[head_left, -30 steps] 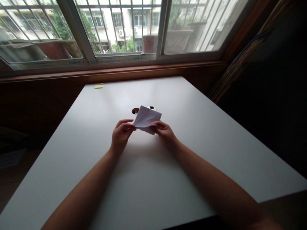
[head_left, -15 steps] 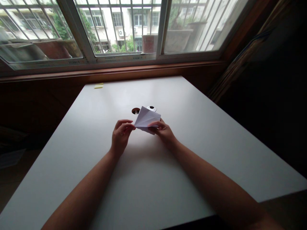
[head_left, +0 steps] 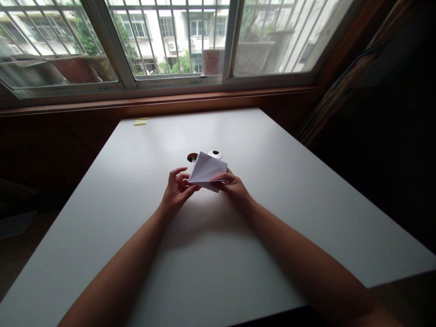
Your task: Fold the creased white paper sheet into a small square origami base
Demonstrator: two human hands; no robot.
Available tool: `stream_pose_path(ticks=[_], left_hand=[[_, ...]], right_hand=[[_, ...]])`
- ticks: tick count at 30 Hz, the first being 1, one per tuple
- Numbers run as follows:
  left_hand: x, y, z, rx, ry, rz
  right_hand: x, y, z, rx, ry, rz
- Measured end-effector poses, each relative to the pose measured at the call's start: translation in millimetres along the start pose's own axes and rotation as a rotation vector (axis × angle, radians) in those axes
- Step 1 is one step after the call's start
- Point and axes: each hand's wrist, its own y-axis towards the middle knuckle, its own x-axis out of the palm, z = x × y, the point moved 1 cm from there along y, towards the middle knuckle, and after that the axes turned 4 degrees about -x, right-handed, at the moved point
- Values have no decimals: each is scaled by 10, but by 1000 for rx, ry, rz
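Observation:
A small white sheet of folded paper [head_left: 208, 167] is held up above the white table, creases running across its face and a lower flap hanging beneath. My right hand [head_left: 235, 188] grips its right side, fingers on the front and thumb under the flap. At the left corner is my left hand [head_left: 177, 188], its thumb under the lower edge and its middle fingers partly hidden behind the paper. The left index finger is raised off the sheet.
The white table [head_left: 211, 272] reaches to the window sill. Beyond the paper are a round hole [head_left: 192, 157] in the tabletop and a white ring-shaped cover [head_left: 215, 154]. Yellow sticky notes [head_left: 140, 121] lie at the far left corner. Barred windows stand behind.
My left hand has loosened its pinch on the left corner; its thumb has slid right under the paper and its index finger has lifted. The paper has shifted slightly left. My right hand keeps its grip.

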Motion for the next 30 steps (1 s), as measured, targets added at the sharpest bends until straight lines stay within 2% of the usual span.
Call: stream_pose_path(ticks=[6, 12, 17, 30], left_hand=[[16, -7, 16, 25, 54, -14], [11, -35, 24, 61, 93, 41], [-2, -61, 48, -7, 217, 33], [-19, -64, 68, -36, 162, 134]], right_hand=[[5, -3, -29, 29, 0, -46], [-18, 3, 14, 24, -24, -62], [-23, 5, 17, 56, -26, -42], [-28, 6, 43, 80, -21, -33]])
